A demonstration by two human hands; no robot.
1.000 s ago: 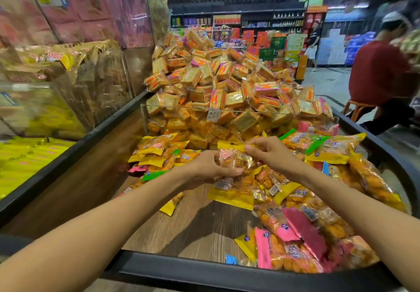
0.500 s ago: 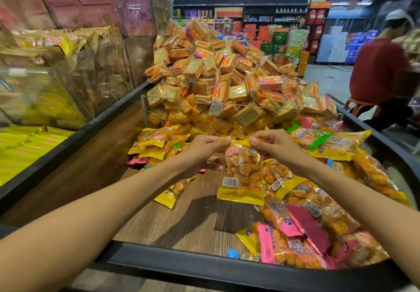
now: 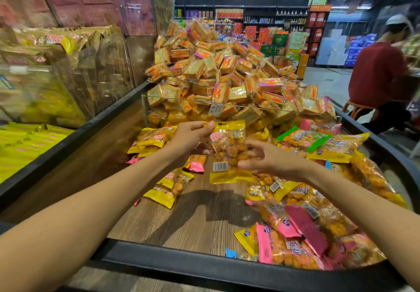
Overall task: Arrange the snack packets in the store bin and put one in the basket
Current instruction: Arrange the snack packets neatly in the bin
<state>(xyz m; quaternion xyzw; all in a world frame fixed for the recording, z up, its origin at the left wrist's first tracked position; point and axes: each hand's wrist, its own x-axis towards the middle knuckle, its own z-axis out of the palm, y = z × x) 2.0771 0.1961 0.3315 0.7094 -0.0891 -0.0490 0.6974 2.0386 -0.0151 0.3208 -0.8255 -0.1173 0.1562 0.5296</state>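
Since the earlier frames, the right hand (image 3: 264,158) has let go of the top edge of the clear snack packet with yellow ends and a barcode label (image 3: 228,153) and dropped beside its lower half, with the fingers loose and slightly curled, just touching or nearly touching the plastic; which of the two cannot be told. The left hand (image 3: 193,137) alone pinches the yellow top strip between thumb and fingers, so the packet hangs upright above the bare wooden floor of the black-rimmed store bin (image 3: 204,262). Around it lie loose piles of similar yellow and pink packets (image 3: 302,235) on the right side and a smaller group (image 3: 166,185) to the left. Behind a clear divider panel (image 3: 272,107) rises a heap of orange square biscuit packs (image 3: 222,73). No basket is visible. To do this step well, the person should probably steady the hanging packet with the right hand, keep the pinch on the sealed strip and not on the fragile contents, and then lay it flat in line with its neighbours.
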